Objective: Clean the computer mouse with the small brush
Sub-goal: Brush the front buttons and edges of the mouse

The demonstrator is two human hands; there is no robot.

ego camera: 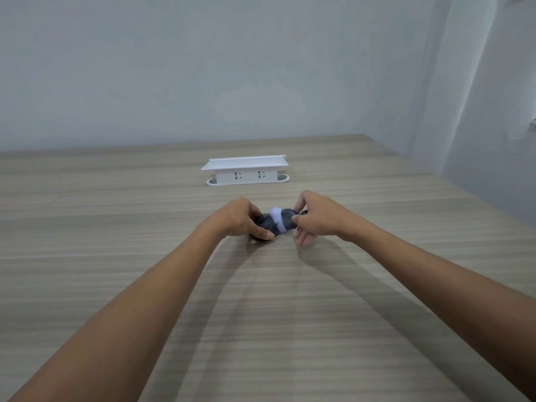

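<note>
Dark computer mouse (pixel 272 223) held on a wood-grain table (pixel 116 216), brush across it.

Just in front of the white socket box (pixel 246 171), the left hand (pixel 242 217) curls its fingers around the mouse's left end. The right hand (pixel 314 217) pinches the small brush (pixel 277 217) by its dark handle; the pale, blurred bristles lie across the mouse's top.

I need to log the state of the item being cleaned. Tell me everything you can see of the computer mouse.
The computer mouse is a dark, rounded, seemingly plastic body, blurred, lying low on the wooden table. The left hand grips its left end; the right hand holds a brush whose pale bristles lie across its middle. Buttons, wheel and any cable cannot be made out.
</note>
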